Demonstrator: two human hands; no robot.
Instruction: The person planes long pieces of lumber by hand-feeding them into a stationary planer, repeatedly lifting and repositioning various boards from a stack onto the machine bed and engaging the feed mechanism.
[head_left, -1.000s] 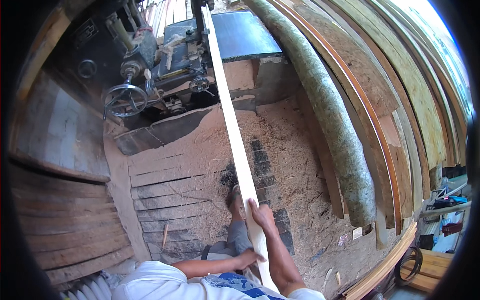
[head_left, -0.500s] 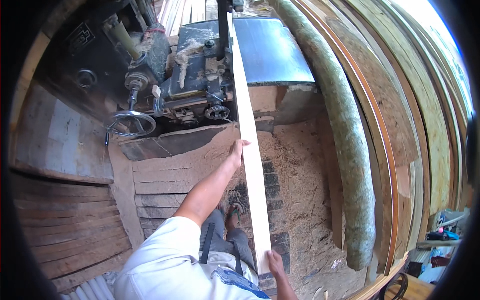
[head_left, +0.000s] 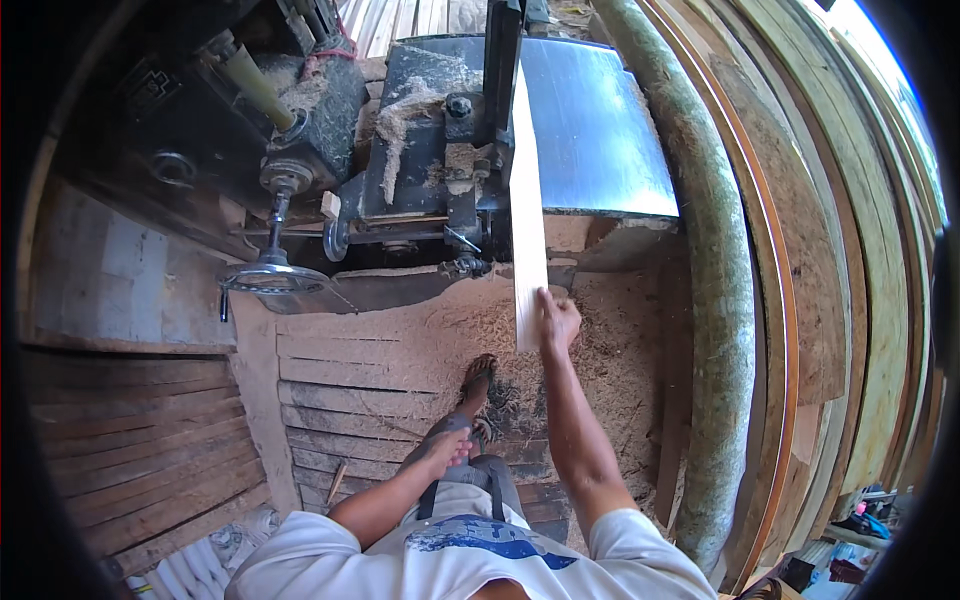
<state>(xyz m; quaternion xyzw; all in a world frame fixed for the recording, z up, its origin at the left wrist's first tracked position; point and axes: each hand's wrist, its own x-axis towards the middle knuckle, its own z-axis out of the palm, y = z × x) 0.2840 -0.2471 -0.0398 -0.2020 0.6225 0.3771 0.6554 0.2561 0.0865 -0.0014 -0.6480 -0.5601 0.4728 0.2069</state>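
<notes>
A long pale board [head_left: 528,240] lies on the steel table [head_left: 600,130] of a saw machine, along the right side of its fence and dark upright post [head_left: 500,70]. Its near end juts out over the table's front edge. My right hand [head_left: 561,318] grips that near end from the right side, thumb on top. My left hand [head_left: 450,452] is off the board, low in front of my leg, its fingers loosely stretched out and holding nothing. The board's far end disappears behind the upright post.
A handwheel [head_left: 275,278] stands at the machine's left front. Sawdust [head_left: 400,345] covers the floor slats around my feet. A bark-covered log [head_left: 715,300] and stacked planks [head_left: 800,250] line the right side. Wooden boards [head_left: 150,450] lie at lower left.
The board has slid forward onto the table, away from me. My right hand has moved forward with its near end, while my left hand has let go and drawn back towards my body.
</notes>
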